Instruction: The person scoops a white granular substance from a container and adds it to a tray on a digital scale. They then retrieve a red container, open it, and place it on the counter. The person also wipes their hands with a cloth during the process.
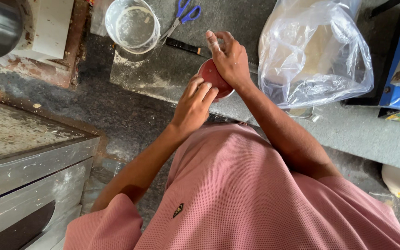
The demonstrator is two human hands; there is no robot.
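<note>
Near the top centre of the frame, my right hand (230,58) curls its fingers (213,40) over a small round red container (213,78) and grips it at the edge of the grey surface (172,69). My left hand (194,105) presses flat fingertips against its near side. Scissors (181,16) and a clear tub (132,25) lie above, a plastic bag (315,51) to the right.

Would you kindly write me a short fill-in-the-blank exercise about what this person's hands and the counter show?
1. Both hands, left hand and right hand, are on a small round ____ container.
2. The scissors have ____ handles.
3. Right of the hands sits a clear plastic ____.
4. The clear round tub lies ____ of the scissors.

Missing words: red; blue; bag; left
</note>
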